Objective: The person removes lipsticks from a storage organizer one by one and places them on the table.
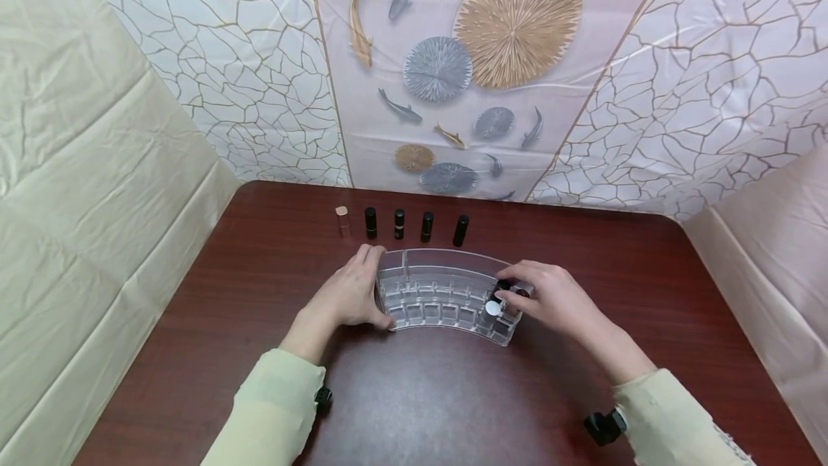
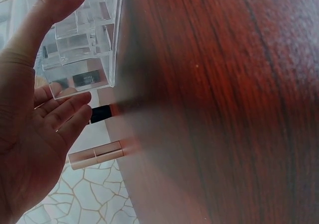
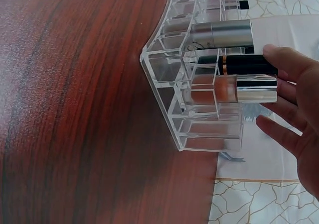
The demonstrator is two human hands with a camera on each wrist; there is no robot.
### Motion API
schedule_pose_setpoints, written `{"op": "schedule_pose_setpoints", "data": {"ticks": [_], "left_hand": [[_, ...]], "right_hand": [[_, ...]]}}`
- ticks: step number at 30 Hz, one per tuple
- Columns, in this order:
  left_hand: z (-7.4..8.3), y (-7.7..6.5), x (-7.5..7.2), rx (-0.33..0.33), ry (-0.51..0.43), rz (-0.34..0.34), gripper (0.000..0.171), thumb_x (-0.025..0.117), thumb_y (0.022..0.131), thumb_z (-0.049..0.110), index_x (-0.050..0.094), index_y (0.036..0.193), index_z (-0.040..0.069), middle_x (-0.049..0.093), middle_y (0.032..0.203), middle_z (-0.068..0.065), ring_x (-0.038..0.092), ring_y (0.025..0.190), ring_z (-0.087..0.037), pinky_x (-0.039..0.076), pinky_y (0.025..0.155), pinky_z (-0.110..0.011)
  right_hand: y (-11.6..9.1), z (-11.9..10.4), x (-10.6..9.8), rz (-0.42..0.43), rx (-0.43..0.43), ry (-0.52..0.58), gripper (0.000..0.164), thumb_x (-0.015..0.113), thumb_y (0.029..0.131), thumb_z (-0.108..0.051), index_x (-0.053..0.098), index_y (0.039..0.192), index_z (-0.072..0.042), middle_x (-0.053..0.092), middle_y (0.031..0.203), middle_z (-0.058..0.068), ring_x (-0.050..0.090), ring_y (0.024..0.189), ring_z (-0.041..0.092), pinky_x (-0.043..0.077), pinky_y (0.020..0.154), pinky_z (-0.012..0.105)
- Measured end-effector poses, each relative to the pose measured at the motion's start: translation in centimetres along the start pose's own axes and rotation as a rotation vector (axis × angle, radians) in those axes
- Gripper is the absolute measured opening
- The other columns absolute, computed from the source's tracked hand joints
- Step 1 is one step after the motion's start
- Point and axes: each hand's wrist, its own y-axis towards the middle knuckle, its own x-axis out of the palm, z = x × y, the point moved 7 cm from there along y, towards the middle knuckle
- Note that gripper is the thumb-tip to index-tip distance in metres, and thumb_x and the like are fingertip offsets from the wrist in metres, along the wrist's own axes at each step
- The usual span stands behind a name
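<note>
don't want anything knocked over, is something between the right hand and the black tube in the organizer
Nothing visible: the right hand pinches the black tube. A grey tube and a silver-capped tube flank it closely.

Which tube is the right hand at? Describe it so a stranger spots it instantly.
On the reddish-brown table stands a curved clear organizer; go to its end at the person's right hand. Of the tubes there, take the black tube by the thumb. Its gold band sets it apart from its neighbours, a silver tube and an orange-bodied tube.
</note>
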Motion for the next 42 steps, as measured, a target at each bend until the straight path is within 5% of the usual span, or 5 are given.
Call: {"op": "schedule_pose_setpoints", "data": {"ticks": [20, 42], "left_hand": [[-0.3, -0.3, 0.0, -0.010, 0.008, 0.008, 0.127, 0.105, 0.058, 0.040, 0.036, 0.156, -0.001, 0.049, 0.142, -0.018, 0.057, 0.126, -0.033, 0.052, 0.108, -0.047], [0.0, -0.2, 0.0, -0.014, -0.004, 0.008, 0.125, 0.104, 0.060, 0.039, 0.034, 0.156, 0.000, 0.049, 0.142, -0.018, 0.058, 0.124, -0.034, 0.053, 0.106, -0.049]], "right_hand": [[1.4, -0.9, -1.7, 0.038, -0.089, 0.017, 0.024, 0.086, 0.085, -0.004, 0.080, 0.108, -0.006, 0.080, 0.100, 0.004, 0.076, 0.083, 0.018, 0.061, 0.071, 0.040], [6.1, 0.7, -5.2, -0.054, -0.004, 0.034, 0.023, 0.083, 0.092, -0.007, 0.080, 0.114, -0.005, 0.081, 0.104, 0.007, 0.077, 0.094, 0.023, 0.059, 0.082, 0.047]]}}
